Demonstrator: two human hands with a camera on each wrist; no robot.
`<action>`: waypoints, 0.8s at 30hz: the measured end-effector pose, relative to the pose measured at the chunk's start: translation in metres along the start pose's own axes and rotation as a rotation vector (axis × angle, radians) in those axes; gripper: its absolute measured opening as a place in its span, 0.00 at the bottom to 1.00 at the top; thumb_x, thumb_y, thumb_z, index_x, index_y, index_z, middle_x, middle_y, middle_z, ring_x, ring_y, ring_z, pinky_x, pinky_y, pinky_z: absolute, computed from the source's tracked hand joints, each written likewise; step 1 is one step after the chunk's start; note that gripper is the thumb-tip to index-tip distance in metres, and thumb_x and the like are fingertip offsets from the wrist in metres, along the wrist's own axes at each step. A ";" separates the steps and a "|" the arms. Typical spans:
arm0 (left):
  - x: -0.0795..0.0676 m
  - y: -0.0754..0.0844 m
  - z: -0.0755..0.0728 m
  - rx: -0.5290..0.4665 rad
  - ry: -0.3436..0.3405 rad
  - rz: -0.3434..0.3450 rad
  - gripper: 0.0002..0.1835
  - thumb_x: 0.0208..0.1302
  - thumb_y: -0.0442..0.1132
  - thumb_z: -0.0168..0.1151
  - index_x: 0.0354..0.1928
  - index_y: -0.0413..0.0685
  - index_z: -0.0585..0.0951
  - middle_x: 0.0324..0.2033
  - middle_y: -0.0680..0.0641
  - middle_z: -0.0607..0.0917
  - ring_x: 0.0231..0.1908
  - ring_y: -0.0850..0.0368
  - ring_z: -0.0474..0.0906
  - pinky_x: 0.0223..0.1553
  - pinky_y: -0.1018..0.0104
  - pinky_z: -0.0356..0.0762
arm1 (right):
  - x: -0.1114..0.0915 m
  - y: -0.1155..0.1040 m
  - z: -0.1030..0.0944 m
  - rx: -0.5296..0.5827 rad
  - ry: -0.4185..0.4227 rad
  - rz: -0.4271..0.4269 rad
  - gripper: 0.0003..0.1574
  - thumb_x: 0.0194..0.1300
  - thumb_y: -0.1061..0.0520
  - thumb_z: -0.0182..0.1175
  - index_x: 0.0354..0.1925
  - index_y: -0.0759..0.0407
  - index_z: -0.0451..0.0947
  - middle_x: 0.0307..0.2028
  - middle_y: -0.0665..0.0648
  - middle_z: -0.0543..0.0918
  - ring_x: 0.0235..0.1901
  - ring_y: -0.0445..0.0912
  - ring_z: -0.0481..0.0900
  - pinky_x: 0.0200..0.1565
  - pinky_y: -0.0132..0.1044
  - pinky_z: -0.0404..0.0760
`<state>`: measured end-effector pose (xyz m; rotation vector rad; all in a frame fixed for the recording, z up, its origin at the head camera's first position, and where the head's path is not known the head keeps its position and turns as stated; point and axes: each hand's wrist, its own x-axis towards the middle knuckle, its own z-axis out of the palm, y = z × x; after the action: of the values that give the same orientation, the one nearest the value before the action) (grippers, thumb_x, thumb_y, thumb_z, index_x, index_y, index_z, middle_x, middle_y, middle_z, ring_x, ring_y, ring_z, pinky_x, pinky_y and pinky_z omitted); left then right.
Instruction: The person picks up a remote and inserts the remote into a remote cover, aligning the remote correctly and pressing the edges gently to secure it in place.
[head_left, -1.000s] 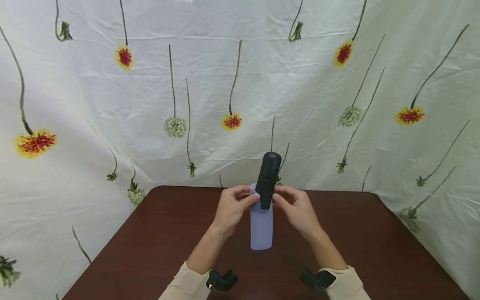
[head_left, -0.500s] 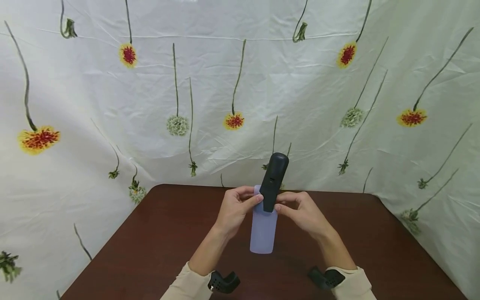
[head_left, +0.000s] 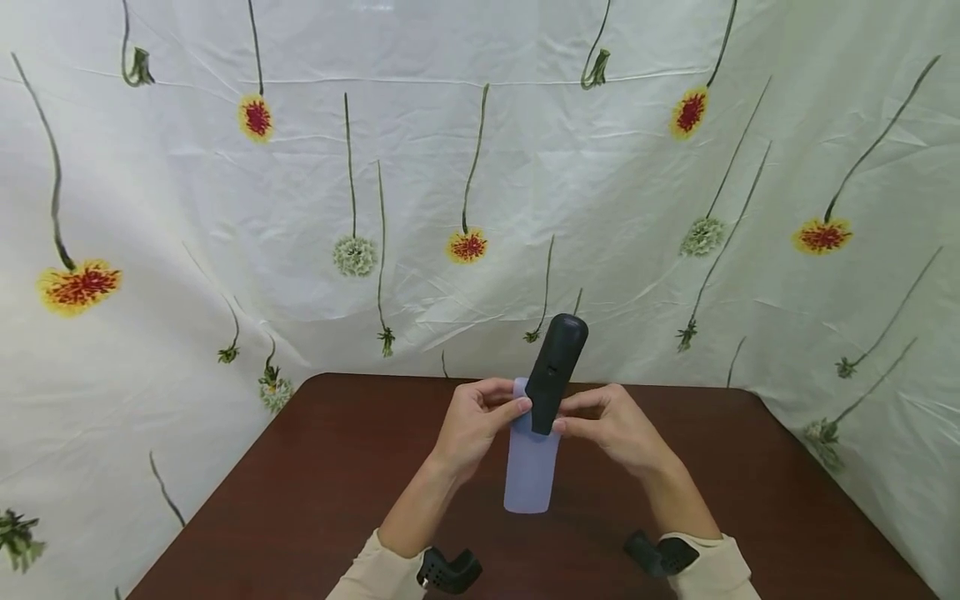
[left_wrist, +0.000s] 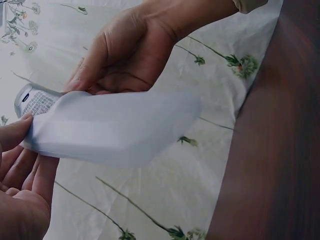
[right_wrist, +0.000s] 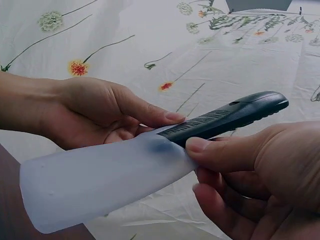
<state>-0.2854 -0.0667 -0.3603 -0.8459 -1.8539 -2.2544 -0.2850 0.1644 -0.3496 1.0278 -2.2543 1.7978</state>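
A black handheld device, by its shape like a remote control, stands tilted to the right with its lower end in a pale translucent sleeve. My left hand pinches the sleeve's mouth on the left, its thumb against the device's edge. On the other side my right hand pinches the sleeve between thumb and fingers. A printed label shows on the device in the left wrist view. In the right wrist view the device has ridges along its visible side; its inserted end is hidden by the sleeve.
A dark reddish-brown table lies below the hands. Behind and around it hangs a white cloth printed with flowers. Black bands with cameras sit on both wrists, such as the left wrist camera.
The black device has tilted further to the right, and both it and the sleeve have shifted slightly right and down. My right hand has moved right; both hands keep their hold.
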 end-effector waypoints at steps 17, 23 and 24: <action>0.002 -0.010 -0.004 -0.019 0.039 -0.021 0.13 0.69 0.26 0.66 0.51 0.23 0.82 0.40 0.41 0.89 0.39 0.54 0.87 0.43 0.61 0.85 | 0.002 -0.004 0.017 -0.494 0.221 -0.201 0.08 0.61 0.69 0.73 0.37 0.58 0.92 0.34 0.54 0.89 0.33 0.44 0.85 0.33 0.39 0.82; 0.003 -0.011 -0.001 -0.011 0.073 -0.012 0.13 0.69 0.26 0.66 0.50 0.22 0.82 0.39 0.38 0.89 0.39 0.55 0.87 0.42 0.60 0.85 | 0.002 -0.002 0.021 -0.558 0.323 -0.241 0.07 0.62 0.69 0.72 0.38 0.62 0.91 0.36 0.53 0.89 0.35 0.45 0.86 0.33 0.39 0.83; 0.003 -0.011 0.000 -0.005 0.078 -0.008 0.12 0.68 0.25 0.66 0.50 0.22 0.82 0.39 0.38 0.89 0.39 0.55 0.87 0.42 0.61 0.85 | 0.002 -0.003 0.021 -0.550 0.345 -0.233 0.06 0.63 0.69 0.72 0.38 0.61 0.91 0.36 0.53 0.89 0.35 0.46 0.86 0.33 0.39 0.82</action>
<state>-0.2931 -0.0632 -0.3686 -0.7410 -1.8217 -2.2636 -0.2781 0.1443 -0.3528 0.7621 -2.1176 1.0670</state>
